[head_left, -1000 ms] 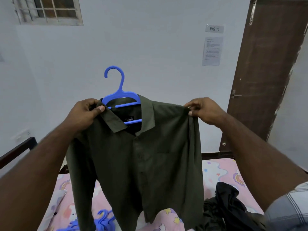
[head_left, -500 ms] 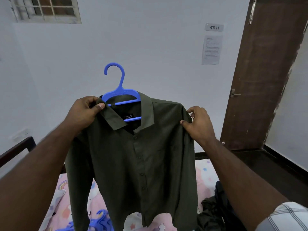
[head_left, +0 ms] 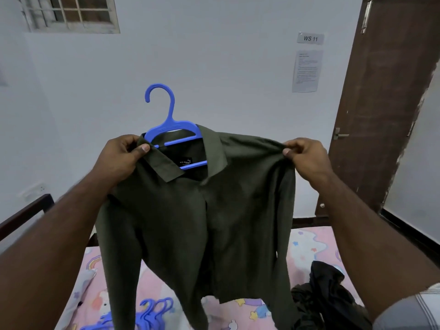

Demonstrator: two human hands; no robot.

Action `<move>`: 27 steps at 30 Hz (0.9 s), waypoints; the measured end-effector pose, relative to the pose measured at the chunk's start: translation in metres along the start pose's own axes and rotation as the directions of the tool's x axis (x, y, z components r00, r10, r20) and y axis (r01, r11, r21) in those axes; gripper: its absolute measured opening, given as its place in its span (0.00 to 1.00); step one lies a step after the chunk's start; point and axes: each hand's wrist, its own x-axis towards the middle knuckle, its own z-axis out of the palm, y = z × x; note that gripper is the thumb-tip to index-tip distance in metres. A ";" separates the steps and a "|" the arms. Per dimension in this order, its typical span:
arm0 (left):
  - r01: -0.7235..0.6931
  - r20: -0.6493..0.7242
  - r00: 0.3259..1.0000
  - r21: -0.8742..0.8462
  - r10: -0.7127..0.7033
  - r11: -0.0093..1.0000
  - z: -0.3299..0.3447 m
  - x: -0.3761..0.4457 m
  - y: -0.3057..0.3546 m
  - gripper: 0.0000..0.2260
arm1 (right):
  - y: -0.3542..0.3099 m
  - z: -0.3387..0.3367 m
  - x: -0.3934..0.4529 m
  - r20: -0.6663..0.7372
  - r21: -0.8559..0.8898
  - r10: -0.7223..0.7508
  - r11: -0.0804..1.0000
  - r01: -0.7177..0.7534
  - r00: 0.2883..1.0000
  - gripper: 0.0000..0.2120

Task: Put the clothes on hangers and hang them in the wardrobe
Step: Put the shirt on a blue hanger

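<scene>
Green shirt (head_left: 202, 222) hangs on the blue hanger (head_left: 172, 129), held up above the bed (head_left: 307, 246). Left hand (head_left: 121, 158) pinches the collar; right hand (head_left: 307, 156) pinches the shoulder. Next, I think, straighten it and carry it to the wardrobe.

At the upper right of the frame, a small wall sign (head_left: 310, 38) reads "WS 11". The paper notice (head_left: 307, 71) below it is too small to read. The shirt's neck label (head_left: 185, 162) reads "NO FUSS".
</scene>
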 end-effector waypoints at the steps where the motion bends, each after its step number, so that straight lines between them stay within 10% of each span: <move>1: -0.003 0.000 1.000 -0.008 0.003 1.000 0.002 0.000 0.001 0.06 | -0.001 -0.001 0.001 0.039 -0.006 -0.011 1.000 0.011 0.999 0.11; 7: -0.057 0.068 0.996 -0.032 0.059 0.998 0.018 0.000 0.012 0.04 | -0.049 0.013 0.001 0.225 -0.017 -0.261 0.962 0.271 0.939 0.15; 15: -0.086 0.159 0.983 -0.056 0.094 0.995 0.021 -0.005 0.004 0.07 | -0.059 0.024 -0.003 0.543 -0.011 -0.205 0.968 0.251 0.814 0.08; 27: -0.025 0.277 0.960 0.186 -0.028 0.982 -0.013 -0.008 -0.041 0.04 | -0.042 0.023 0.000 0.421 -0.014 -0.209 0.971 0.237 0.883 0.08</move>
